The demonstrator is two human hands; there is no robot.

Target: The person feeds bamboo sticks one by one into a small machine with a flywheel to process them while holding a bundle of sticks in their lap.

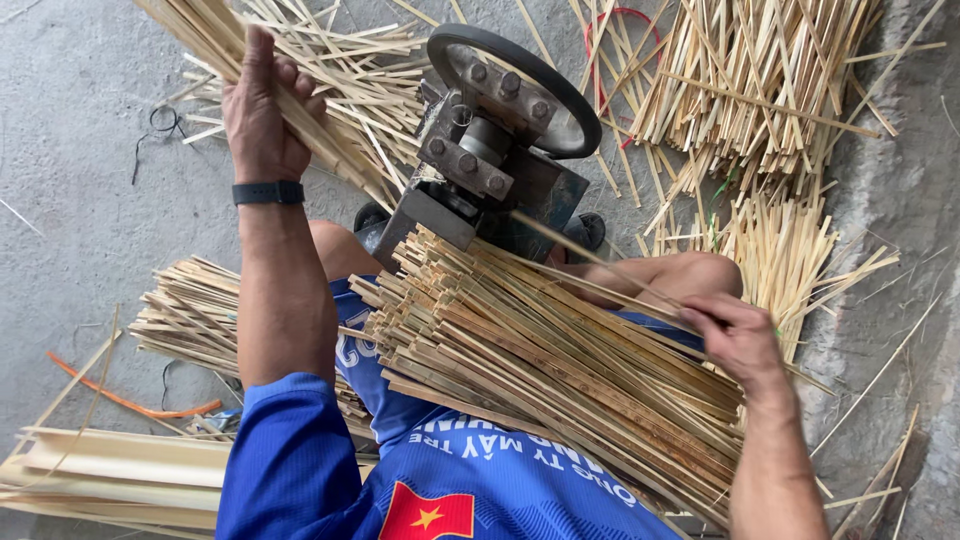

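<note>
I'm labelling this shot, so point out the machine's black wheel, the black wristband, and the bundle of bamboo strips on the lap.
black wheel (520, 62), head view, upper rim.
black wristband (268, 192), head view, band's middle.
bundle of bamboo strips (540, 350), head view, bundle's middle.

1 view only, head-mounted. I read it as looking steeply down from above the seated person, close over the lap and both forearms, facing forward toward the small machine (500, 150) and the concrete floor (80, 120) beyond. I have no 2nd view for overlap.
</note>
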